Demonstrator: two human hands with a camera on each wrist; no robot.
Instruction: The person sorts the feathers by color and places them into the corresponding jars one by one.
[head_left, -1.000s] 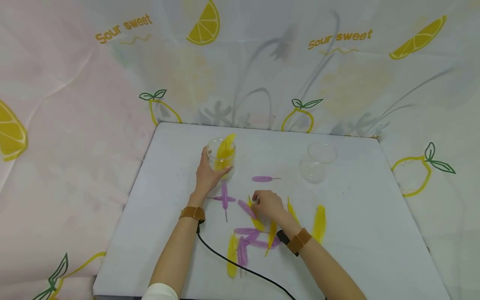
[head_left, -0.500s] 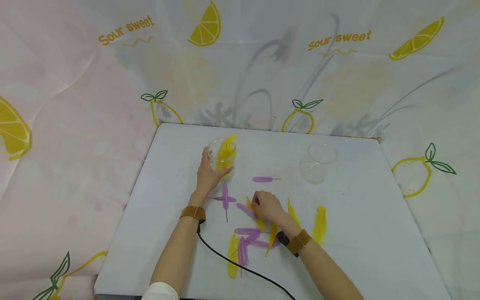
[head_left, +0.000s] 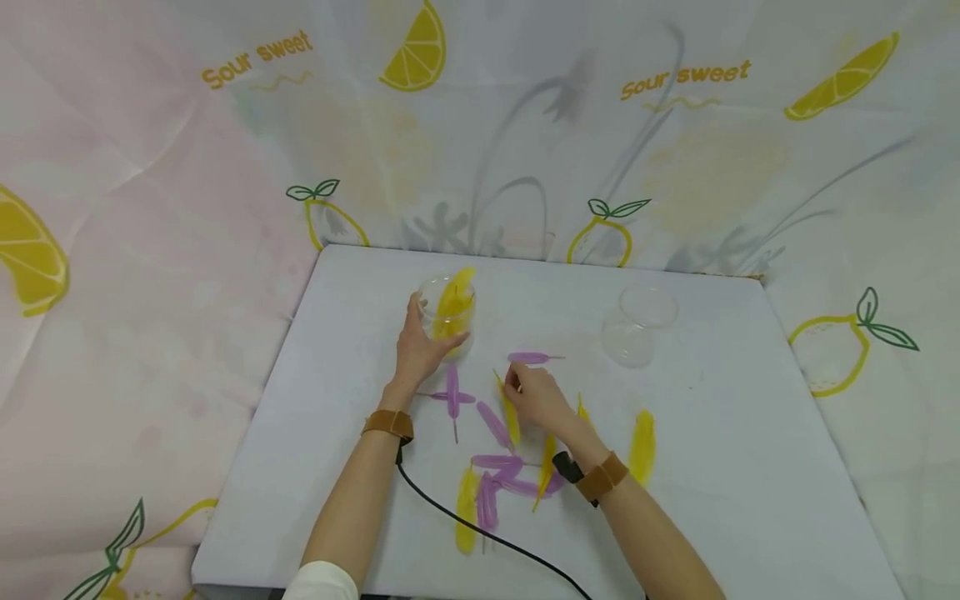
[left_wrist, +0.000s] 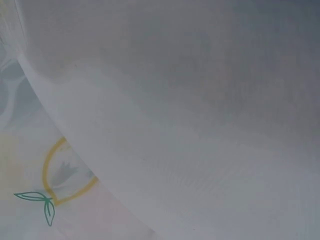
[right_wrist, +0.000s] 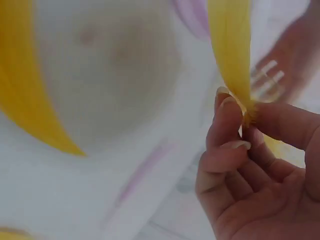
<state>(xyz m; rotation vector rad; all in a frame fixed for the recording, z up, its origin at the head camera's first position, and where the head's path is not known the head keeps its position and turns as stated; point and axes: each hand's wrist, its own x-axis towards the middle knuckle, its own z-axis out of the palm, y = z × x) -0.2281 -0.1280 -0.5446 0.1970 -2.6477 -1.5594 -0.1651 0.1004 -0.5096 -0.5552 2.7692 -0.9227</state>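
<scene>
Near the back left of the table, my left hand grips a clear cup with its thumb and fingers round the side. Several yellow feathers stand in that cup, one reaching above the rim. My right hand pinches a yellow feather between thumb and fingertips close to one end, the vane pointing away from the palm. In the head view this feather hangs over the table beside a purple feather. The left wrist view catches only white tabletop and printed cloth.
Purple feathers and yellow feathers lie scattered before me, with one yellow feather further right. A second clear cup stands at the back right. A black cable crosses the near tabletop.
My right hand has moved slightly up and away from me, bringing the yellow feather off the purple one it overlapped. The left hand keeps its grip on the cup.
</scene>
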